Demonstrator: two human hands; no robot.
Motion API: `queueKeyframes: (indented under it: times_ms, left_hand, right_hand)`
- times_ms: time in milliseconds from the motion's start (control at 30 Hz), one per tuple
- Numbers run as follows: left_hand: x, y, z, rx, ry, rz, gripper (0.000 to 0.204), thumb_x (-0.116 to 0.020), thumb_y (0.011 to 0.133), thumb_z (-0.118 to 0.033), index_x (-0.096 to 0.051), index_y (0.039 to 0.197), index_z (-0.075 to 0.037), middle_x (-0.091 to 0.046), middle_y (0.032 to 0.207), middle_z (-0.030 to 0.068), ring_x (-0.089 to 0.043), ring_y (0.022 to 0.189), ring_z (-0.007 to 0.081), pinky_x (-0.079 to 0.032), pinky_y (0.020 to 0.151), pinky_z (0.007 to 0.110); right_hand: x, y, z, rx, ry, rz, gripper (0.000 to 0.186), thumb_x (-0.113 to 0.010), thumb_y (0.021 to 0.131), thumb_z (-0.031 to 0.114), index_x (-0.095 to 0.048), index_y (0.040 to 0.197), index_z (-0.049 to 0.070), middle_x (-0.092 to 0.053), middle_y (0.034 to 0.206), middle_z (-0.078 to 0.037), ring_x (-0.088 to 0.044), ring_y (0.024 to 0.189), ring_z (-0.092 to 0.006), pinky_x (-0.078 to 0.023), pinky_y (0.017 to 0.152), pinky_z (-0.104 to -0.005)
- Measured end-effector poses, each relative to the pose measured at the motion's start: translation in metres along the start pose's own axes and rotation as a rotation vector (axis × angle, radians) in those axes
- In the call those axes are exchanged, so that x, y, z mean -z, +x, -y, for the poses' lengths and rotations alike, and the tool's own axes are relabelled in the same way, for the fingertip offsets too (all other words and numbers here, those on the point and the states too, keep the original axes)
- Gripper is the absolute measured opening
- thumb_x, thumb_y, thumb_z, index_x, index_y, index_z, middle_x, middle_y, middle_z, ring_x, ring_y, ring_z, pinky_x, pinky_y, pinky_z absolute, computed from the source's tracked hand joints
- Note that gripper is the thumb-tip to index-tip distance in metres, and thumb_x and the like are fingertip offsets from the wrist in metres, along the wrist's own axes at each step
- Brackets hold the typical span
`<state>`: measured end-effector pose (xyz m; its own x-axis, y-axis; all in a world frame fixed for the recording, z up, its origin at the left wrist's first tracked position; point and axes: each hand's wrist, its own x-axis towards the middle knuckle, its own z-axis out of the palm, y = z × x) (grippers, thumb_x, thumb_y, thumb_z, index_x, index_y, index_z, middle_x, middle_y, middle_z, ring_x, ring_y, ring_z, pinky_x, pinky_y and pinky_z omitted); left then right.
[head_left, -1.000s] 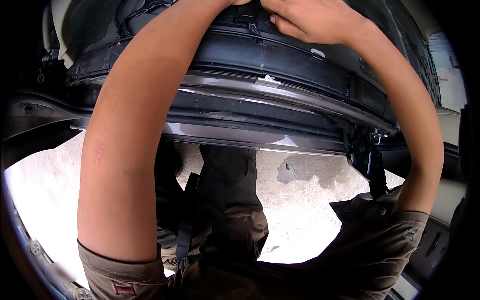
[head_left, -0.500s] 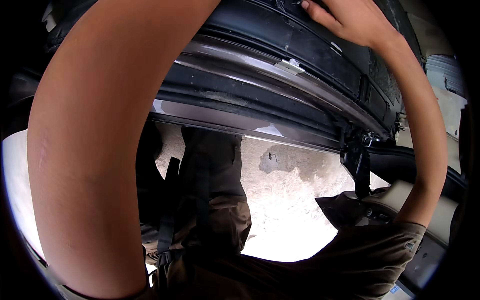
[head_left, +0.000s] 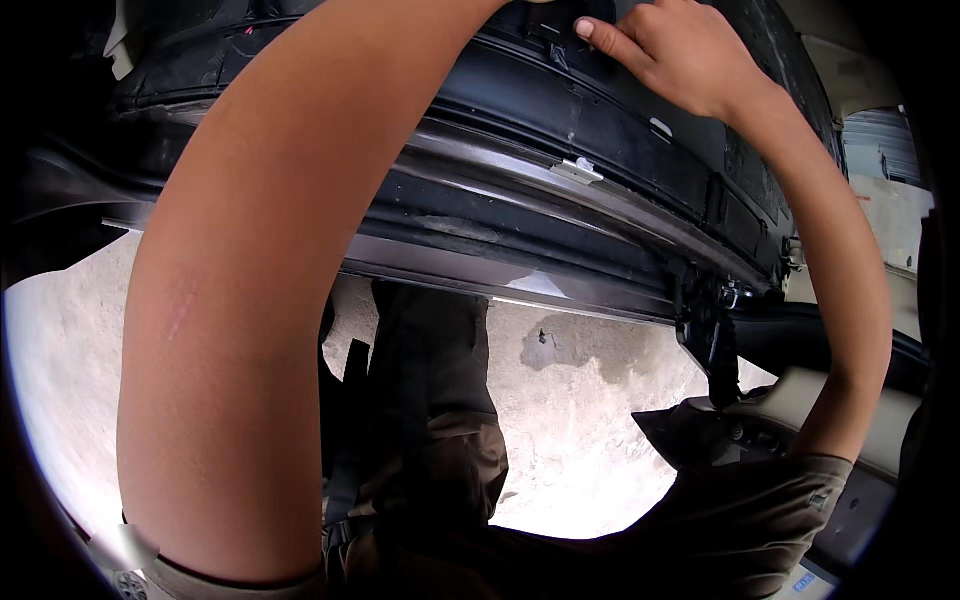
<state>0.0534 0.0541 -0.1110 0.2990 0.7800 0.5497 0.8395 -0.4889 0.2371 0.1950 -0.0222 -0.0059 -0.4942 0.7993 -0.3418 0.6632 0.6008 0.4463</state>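
My left forearm reaches up across a vehicle's dark inner panel [head_left: 480, 90]; my left hand [head_left: 515, 3] is almost wholly cut off at the top edge, so its grip is hidden. My right hand [head_left: 670, 60] is over the same panel, thumb stretched out beside a small black fitting [head_left: 548, 30] with wiring below it; its other fingertips are hidden, and I see nothing held. Beneath my hands a silver bracket [head_left: 577, 170] sits on a long glossy metal edge [head_left: 650, 215] of the panel.
A black hinge assembly [head_left: 715, 340] stands at the right end of the panel, near cream trim [head_left: 850, 405]. Below the panel are pale, stained ground [head_left: 570, 420] and my dark trouser legs [head_left: 430, 360]. A blue-grey ribbed surface [head_left: 878, 140] shows at the far right.
The view has shifted over the last second. My right hand sits farther right in the picture than at first, its thumb apart; my left hand stays at the top edge.
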Motion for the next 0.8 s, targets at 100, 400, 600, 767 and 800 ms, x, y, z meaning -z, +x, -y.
queueKeyframes:
  times_ms: [100, 400, 600, 767, 800]
  left_hand:
    - [0.0, 0.0, 0.0, 0.004, -0.015, -0.036, 0.033, -0.052, 0.102, -0.032, -0.073, 0.096, -0.007, -0.074, 0.089, 0.0236, -0.073, 0.088, 0.0419, -0.058, 0.081, 0.052]
    - [-0.005, -0.001, 0.001, 0.019, -0.045, -0.042, 0.034, -0.052, 0.103, -0.033, -0.072, 0.096, -0.006, -0.073, 0.091, 0.0242, -0.072, 0.089, 0.0425, -0.057, 0.082, 0.054]
    - [-0.003, -0.002, 0.003, 0.027, -0.038, -0.046, 0.032, -0.053, 0.103, -0.031, -0.07, 0.097, -0.005, -0.073, 0.091, 0.0233, -0.072, 0.088, 0.0429, -0.057, 0.081, 0.054]
    - [-0.007, 0.0, 0.007, -0.01, -0.056, -0.097, 0.031, -0.053, 0.102, -0.031, -0.07, 0.097, -0.005, -0.073, 0.091, 0.0233, -0.071, 0.088, 0.0433, -0.056, 0.081, 0.054]
    - [-0.008, 0.0, 0.007, -0.008, -0.059, -0.1, 0.031, -0.053, 0.102, -0.03, -0.071, 0.097, -0.005, -0.073, 0.091, 0.0235, -0.071, 0.088, 0.0434, -0.056, 0.081, 0.054]
  right_hand:
    - [-0.023, -0.009, -0.016, 0.224, 0.037, -0.331, 0.041, -0.05, 0.102, 0.036, -0.068, 0.085, 0.003, -0.07, 0.08, -0.021, -0.07, 0.085, -0.0395, -0.056, 0.077, -0.0488]
    - [-0.032, 0.01, -0.022, 0.224, 0.058, -0.162, 0.043, -0.051, 0.102, 0.037, -0.071, 0.087, 0.003, -0.071, 0.082, -0.022, -0.071, 0.085, -0.0413, -0.056, 0.081, -0.0505]
    - [-0.016, 0.005, -0.014, 0.122, 0.092, -0.113, 0.045, -0.051, 0.102, 0.038, -0.071, 0.086, 0.002, -0.071, 0.084, -0.023, -0.071, 0.087, -0.0411, -0.056, 0.081, -0.0501]
    - [-0.033, 0.011, -0.037, 0.66, 0.069, -0.512, 0.03, -0.056, 0.1, 0.031, -0.061, 0.088, 0.003, -0.067, 0.084, -0.018, -0.068, 0.085, -0.0399, -0.056, 0.075, -0.0511]
    - [-0.033, 0.013, -0.038, 0.634, 0.038, -0.479, 0.033, -0.055, 0.101, 0.032, -0.063, 0.087, 0.003, -0.068, 0.083, -0.019, -0.069, 0.084, -0.0402, -0.056, 0.076, -0.0509]
